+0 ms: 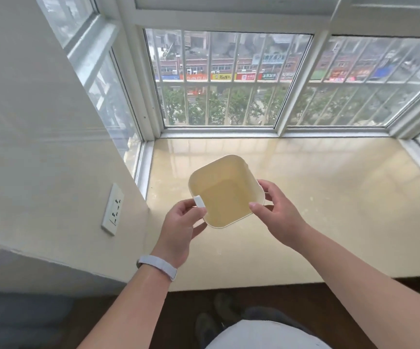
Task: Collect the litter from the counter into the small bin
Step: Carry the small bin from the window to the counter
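A barred window fills the upper half of the frame, with shopfronts and trees showing through the glass. Under it, across the middle of the frame, lies the glossy cream worktop, set into the window bay and bounded on the left by a pale wall. Low on that wall, at left of centre, sits a white wall socket. At the centre of the frame the small bin, a cream square tub with rounded corners, is held over the worktop with its open mouth toward the camera; its inside looks bare. The left hand grips the bin's lower-left rim, its fingers closed by a white clip fixed to that edge. The right hand grips the right-hand rim, thumb over the near corner and the other fingers curled behind the wall. A pale wristband circles the left wrist. At the bottom of the frame, dark floor and the person's shoes show below the worktop's front edge.
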Demonstrator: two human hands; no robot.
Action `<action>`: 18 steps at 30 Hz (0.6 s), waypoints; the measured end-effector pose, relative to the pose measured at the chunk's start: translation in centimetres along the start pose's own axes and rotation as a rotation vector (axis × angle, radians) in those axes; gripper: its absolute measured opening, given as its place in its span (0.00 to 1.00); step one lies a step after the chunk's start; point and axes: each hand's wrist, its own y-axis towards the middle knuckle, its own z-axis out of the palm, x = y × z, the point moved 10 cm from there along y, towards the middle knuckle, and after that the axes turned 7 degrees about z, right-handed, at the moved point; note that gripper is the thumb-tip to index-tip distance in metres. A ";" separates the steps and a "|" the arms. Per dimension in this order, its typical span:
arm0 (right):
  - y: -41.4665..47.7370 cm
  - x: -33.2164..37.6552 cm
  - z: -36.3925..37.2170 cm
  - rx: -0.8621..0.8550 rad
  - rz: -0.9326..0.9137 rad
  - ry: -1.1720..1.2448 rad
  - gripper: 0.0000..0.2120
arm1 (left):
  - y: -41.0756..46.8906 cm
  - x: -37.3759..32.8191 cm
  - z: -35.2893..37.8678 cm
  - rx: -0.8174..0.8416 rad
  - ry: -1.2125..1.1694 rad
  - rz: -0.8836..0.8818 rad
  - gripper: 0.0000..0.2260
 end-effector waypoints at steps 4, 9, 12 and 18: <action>-2.1 -0.3 -1.5 -0.058 0.024 -0.004 0.20 | -0.1 0.1 1.4 0.040 0.024 -0.004 0.13; -3.4 -0.1 -3.7 -0.129 0.017 -0.008 0.20 | 0.3 0.3 3.8 0.096 0.031 -0.015 0.12; -4.6 -0.7 -6.2 -0.190 0.017 -0.006 0.18 | 0.6 0.8 6.6 0.148 0.064 -0.028 0.09; -8.0 -3.6 -14.2 -0.342 0.035 0.018 0.18 | 0.4 2.3 16.1 0.298 0.121 -0.047 0.11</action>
